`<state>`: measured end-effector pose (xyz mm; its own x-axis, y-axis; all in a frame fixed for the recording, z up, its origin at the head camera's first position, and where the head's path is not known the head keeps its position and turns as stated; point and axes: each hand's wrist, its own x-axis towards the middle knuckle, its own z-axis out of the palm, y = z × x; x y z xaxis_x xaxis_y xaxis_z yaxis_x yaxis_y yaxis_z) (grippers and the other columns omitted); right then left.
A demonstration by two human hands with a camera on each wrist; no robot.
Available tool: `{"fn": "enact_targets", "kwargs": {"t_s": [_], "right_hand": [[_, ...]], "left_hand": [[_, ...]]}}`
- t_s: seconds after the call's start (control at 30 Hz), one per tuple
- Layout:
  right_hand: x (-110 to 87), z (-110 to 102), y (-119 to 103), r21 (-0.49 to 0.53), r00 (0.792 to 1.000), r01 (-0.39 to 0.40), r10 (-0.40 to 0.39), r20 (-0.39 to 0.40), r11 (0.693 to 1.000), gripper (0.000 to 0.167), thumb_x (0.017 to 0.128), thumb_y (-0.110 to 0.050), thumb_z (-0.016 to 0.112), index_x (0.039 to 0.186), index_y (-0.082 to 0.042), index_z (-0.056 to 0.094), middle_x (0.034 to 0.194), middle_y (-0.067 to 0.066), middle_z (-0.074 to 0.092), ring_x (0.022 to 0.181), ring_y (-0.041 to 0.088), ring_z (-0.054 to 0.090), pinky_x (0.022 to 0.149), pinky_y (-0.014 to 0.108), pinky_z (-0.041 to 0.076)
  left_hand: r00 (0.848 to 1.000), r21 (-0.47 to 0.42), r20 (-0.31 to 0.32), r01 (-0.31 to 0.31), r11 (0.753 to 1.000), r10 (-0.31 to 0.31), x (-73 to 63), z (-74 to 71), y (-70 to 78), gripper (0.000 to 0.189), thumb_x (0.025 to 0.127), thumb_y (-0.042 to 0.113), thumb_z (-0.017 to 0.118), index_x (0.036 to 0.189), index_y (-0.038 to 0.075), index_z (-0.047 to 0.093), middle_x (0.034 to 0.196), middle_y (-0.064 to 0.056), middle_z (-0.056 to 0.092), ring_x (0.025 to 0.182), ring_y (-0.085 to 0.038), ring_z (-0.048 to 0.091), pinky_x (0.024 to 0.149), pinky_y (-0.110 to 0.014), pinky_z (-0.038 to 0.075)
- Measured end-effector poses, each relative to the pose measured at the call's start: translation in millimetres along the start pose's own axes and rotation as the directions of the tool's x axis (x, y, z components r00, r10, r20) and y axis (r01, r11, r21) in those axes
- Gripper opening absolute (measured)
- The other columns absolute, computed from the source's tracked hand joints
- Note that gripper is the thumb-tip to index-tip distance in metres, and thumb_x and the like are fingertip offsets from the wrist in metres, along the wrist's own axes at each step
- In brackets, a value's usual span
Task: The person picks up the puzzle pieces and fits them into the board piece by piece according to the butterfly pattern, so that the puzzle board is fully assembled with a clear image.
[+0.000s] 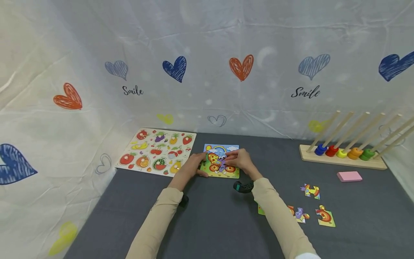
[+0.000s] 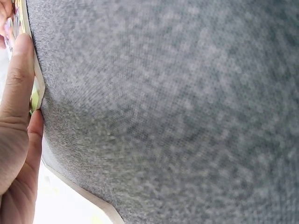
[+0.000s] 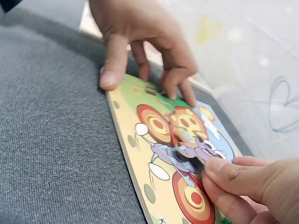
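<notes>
Loose pieces [image 1: 325, 217]: nearer us than our right hand [image 1: 242, 162], off to its right on the desk [image 1: 210, 223].
Left hand [image 1: 194, 163]: our thumb and bent fingers grip the board's corner.
Right hand: pinching a purple piece [image 3: 200, 150], one edge raised.
Puzzle board [image 1: 233, 175]: between our hands; we should brace it, match the printed lines, then press evenly.
Fruit board [image 1: 151, 163]: beyond our left hand.
</notes>
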<state>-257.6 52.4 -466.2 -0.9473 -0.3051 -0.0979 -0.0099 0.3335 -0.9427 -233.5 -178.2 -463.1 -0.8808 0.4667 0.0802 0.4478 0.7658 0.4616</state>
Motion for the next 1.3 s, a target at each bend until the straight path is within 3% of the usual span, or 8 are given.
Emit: {"fn": "enact_targets", "kwargs": {"t_s": [0.2, 0.37, 0.5, 0.6, 0.8, 0.97, 1.13, 1.3], "right_hand": [[3.4, 8, -10, -0.132, 0.995, -0.079, 0.071, -0.068, 0.988, 0.031, 0.081, -0.004, 0.076, 0.111, 0.005, 0.070, 0.089, 0.016, 0.072, 0.079, 0.024, 0.070, 0.068, 0.031, 0.057], [7.3, 13, -20, -0.270, 0.988, -0.132, 0.103, -0.119, 0.954, 0.029, 0.078, -0.010, 0.080, 0.105, 0.000, 0.073, 0.082, 0.011, 0.073, 0.078, 0.022, 0.069, 0.070, 0.031, 0.056], [7.3, 14, -24, -0.337, 0.990, -0.109, 0.072, -0.122, 0.935, 0.030, 0.078, -0.010, 0.079, 0.105, 0.001, 0.073, 0.082, 0.011, 0.073, 0.081, 0.025, 0.067, 0.073, 0.034, 0.055], [6.2, 15, -23, -0.355, 0.991, -0.089, 0.047, -0.124, 0.931, 0.029, 0.078, -0.009, 0.079, 0.105, 0.002, 0.073, 0.081, 0.012, 0.071, 0.079, 0.025, 0.065, 0.070, 0.034, 0.054], [6.5, 18, -19, -0.374, 0.993, -0.054, 0.010, -0.119, 0.926, 0.030, 0.077, -0.009, 0.080, 0.104, 0.002, 0.073, 0.078, 0.007, 0.067, 0.074, 0.020, 0.059, 0.060, 0.026, 0.046], [4.2, 17, -18, -0.352, 0.992, -0.058, 0.013, -0.128, 0.934, 0.031, 0.077, -0.008, 0.080, 0.105, 0.003, 0.072, 0.077, 0.008, 0.065, 0.069, 0.017, 0.055, 0.057, 0.024, 0.042], [0.1, 15, -17, -0.325, 0.988, -0.073, 0.023, -0.155, 0.943, 0.035, 0.075, -0.008, 0.081, 0.108, 0.002, 0.072, 0.085, 0.011, 0.068, 0.073, 0.020, 0.059, 0.061, 0.029, 0.048], [-1.4, 17, -13, -0.251, 0.983, -0.012, -0.034, -0.178, 0.968, 0.036, 0.075, -0.007, 0.082, 0.108, 0.002, 0.071, 0.095, 0.015, 0.071, 0.082, 0.026, 0.067, 0.069, 0.034, 0.056]], "left_hand": [[1.000, 0.024, 0.015, 0.009, 1.000, -0.009, 0.7, 0.1, -1.5, 0.053, 0.068, 0.029, 0.086, 0.100, 0.001, 0.055, 0.120, -0.020, 0.059, 0.092, -0.025, 0.051, 0.084, -0.040, 0.043], [1.000, 0.028, 0.005, 0.002, 1.000, -0.002, 1.1, 0.3, -2.6, 0.066, 0.067, 0.029, 0.087, 0.117, -0.003, 0.057, 0.112, -0.019, 0.061, 0.096, -0.027, 0.055, 0.088, -0.042, 0.045], [1.000, 0.028, -0.003, 0.002, 1.000, -0.002, 1.5, 0.7, -2.6, 0.061, 0.066, 0.029, 0.087, 0.110, -0.003, 0.057, 0.115, -0.020, 0.061, 0.093, -0.027, 0.054, 0.083, -0.041, 0.043], [1.000, 0.029, -0.002, 0.000, 1.000, 0.000, 2.4, 2.6, -3.1, 0.056, 0.067, 0.029, 0.087, 0.104, -0.001, 0.057, 0.121, -0.021, 0.059, 0.094, -0.027, 0.054, 0.082, -0.041, 0.042], [1.000, 0.018, 0.011, 0.001, 1.000, -0.001, 1.3, 1.0, -3.2, 0.063, 0.068, 0.028, 0.086, 0.114, -0.002, 0.057, 0.110, -0.019, 0.061, 0.097, -0.027, 0.055, 0.089, -0.042, 0.044], [1.000, 0.011, -0.002, -0.019, 1.000, 0.019, -0.1, 1.7, -2.5, 0.065, 0.067, 0.027, 0.087, 0.116, -0.003, 0.056, 0.103, -0.016, 0.061, 0.092, -0.026, 0.055, 0.087, -0.042, 0.045], [0.999, 0.017, -0.001, -0.037, 0.999, 0.037, 0.3, 2.1, -2.8, 0.057, 0.067, 0.028, 0.086, 0.106, -0.002, 0.057, 0.100, -0.015, 0.061, 0.089, -0.025, 0.053, 0.085, -0.042, 0.045], [0.999, 0.015, -0.008, -0.033, 0.999, 0.033, 0.7, 1.6, -4.0, 0.059, 0.067, 0.028, 0.087, 0.109, -0.003, 0.057, 0.104, -0.017, 0.062, 0.093, -0.026, 0.055, 0.087, -0.042, 0.046]]}}
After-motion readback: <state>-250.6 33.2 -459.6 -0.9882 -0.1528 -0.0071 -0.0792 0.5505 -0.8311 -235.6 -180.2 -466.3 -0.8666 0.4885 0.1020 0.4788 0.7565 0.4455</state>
